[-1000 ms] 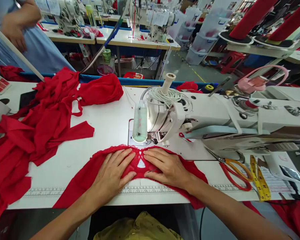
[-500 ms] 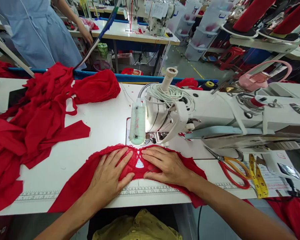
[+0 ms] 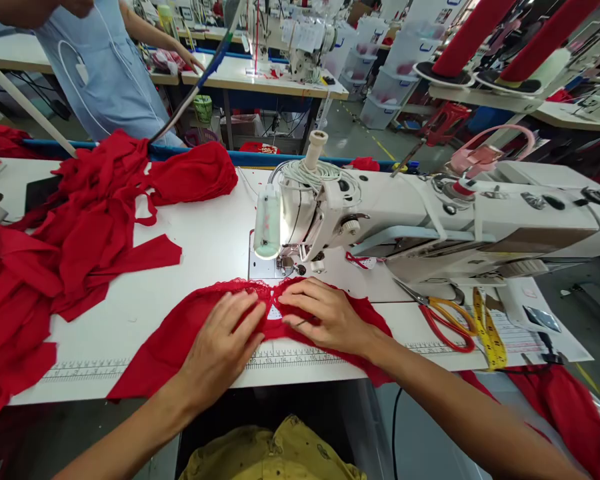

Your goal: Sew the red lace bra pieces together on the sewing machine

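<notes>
— What is being changed at the near counter [image 3: 200, 248]?
— Before the sewing machine [image 3: 380, 200], the red lace-edged piece [image 3: 175, 340] is being kept spread but is being covered differently. By the left hand [image 3: 224, 343], laid flat and splayed a second ago, a more cupped shape is being formed. By the right hand [image 3: 327, 317], the other half is being covered much as before. Less of the small opening [image 3: 274, 312] between the halves is being shown.
— How is that being read?
— A light readjusting is probably being made, not stitching: the fabric is being kept just short of the needle area.
— Is anything being gripped?
— On the left, nothing is being seen gripped; the fingers are being bent loosely over the cloth. Among the right fingers a thin dark sliver [image 3: 300, 323] is being shown; whether it is being gripped cannot be told.
— What is being counted, largest first?
— One near counter, one sewing machine on it, one heap of red fabric [image 3: 90, 233], one red lace-edged piece, two large red thread cones [image 3: 473, 37], two working hands, one pair of scissors [image 3: 427, 304], one yellow tape measure [image 3: 487, 330] and one sliver are being counted.
</notes>
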Demonstrator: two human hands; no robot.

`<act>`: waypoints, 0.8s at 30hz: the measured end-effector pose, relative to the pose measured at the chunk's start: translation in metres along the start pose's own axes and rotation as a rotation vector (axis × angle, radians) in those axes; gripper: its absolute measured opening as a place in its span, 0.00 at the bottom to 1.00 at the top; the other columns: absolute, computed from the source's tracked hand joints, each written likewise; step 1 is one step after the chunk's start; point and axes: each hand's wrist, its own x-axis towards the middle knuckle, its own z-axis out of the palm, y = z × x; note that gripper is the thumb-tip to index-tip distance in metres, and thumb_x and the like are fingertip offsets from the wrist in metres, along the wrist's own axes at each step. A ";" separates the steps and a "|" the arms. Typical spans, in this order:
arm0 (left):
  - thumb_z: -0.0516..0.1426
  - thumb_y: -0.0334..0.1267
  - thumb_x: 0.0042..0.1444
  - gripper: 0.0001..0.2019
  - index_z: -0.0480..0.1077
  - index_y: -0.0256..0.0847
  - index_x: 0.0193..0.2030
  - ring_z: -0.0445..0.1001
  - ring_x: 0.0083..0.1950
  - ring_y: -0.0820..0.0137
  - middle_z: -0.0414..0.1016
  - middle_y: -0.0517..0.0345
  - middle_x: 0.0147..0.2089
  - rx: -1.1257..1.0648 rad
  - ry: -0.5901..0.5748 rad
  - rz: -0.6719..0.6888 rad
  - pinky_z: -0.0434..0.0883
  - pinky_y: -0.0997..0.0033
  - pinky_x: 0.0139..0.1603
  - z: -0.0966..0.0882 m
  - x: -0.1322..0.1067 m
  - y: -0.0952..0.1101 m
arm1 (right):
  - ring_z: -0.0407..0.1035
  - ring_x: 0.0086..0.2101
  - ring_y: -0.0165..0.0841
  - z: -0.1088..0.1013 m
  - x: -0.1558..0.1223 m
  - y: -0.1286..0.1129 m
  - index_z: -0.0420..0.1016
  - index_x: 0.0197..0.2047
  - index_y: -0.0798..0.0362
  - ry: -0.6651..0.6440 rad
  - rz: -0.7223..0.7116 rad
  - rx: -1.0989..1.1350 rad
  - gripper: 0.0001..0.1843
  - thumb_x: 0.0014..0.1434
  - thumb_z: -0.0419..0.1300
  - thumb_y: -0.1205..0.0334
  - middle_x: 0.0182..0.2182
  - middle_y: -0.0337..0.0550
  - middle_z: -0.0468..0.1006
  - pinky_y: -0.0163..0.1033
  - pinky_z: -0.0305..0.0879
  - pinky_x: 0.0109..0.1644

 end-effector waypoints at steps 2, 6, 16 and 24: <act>0.52 0.24 0.66 0.17 0.67 0.34 0.60 0.70 0.59 0.59 0.74 0.45 0.55 -0.015 0.026 0.098 0.66 0.52 0.66 0.000 -0.005 0.010 | 0.71 0.40 0.34 0.004 0.005 -0.008 0.76 0.46 0.52 0.035 0.032 0.035 0.09 0.68 0.55 0.65 0.39 0.45 0.79 0.38 0.68 0.43; 0.54 0.33 0.68 0.15 0.68 0.30 0.59 0.74 0.55 0.56 0.76 0.43 0.53 0.011 -0.010 0.143 0.73 0.52 0.59 0.008 -0.014 0.025 | 0.67 0.35 0.32 0.021 0.014 -0.010 0.74 0.37 0.52 -0.066 0.015 0.047 0.07 0.67 0.56 0.66 0.32 0.41 0.75 0.35 0.62 0.37; 0.54 0.33 0.68 0.15 0.69 0.28 0.58 0.74 0.54 0.55 0.76 0.44 0.53 -0.009 -0.005 0.134 0.69 0.49 0.63 0.007 -0.016 0.030 | 0.68 0.35 0.32 0.029 0.021 -0.001 0.74 0.38 0.51 -0.075 -0.003 0.093 0.07 0.68 0.55 0.65 0.32 0.40 0.75 0.35 0.63 0.39; 0.44 0.23 0.68 0.16 0.69 0.35 0.52 0.73 0.53 0.64 0.73 0.47 0.51 -0.213 0.002 -0.016 0.75 0.64 0.54 0.007 0.016 0.016 | 0.72 0.47 0.36 0.016 -0.004 -0.005 0.76 0.50 0.53 0.061 0.002 -0.076 0.11 0.69 0.54 0.62 0.46 0.48 0.80 0.38 0.73 0.45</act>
